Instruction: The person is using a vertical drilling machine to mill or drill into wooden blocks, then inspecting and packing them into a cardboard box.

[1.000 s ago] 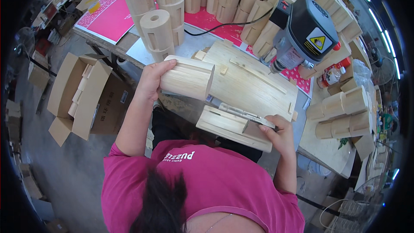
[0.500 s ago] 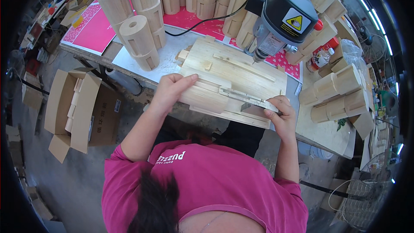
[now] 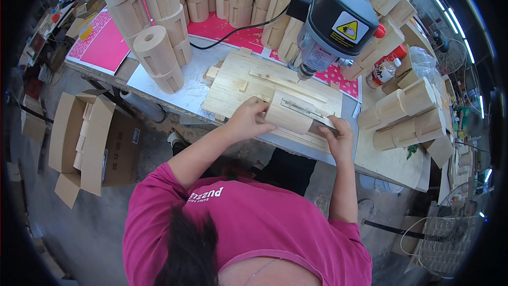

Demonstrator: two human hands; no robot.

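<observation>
A pale wooden cylinder (image 3: 286, 117) with a long slot in its upper side lies on a wooden board (image 3: 228, 93). My left hand (image 3: 248, 121) is closed round its left end, thumb on the near side and fingers on the far side. A slim silver metal tool, caliper-like in shape (image 3: 302, 107), lies along the slot. My right hand (image 3: 339, 136) pinches the tool's right end, just beyond the cylinder. Thin wooden strips (image 3: 288, 86) are fixed on the board behind the cylinder. Over the board's far side stands a drill press (image 3: 338, 18), its chuck (image 3: 305, 71) above the wood.
Stacked wooden cylinders (image 3: 159, 58) line the table's back and left. More lie at the right (image 3: 405, 116), near a bottle (image 3: 382, 73). A black cable (image 3: 233, 36) runs to the drill press. An open cardboard box (image 3: 98, 145) stands on the floor at the left.
The wooden cylinder has shifted right, so the metal tool now overlaps its slot. My left hand has moved right with it and wraps its end more fully. The whole view has shifted slightly.
</observation>
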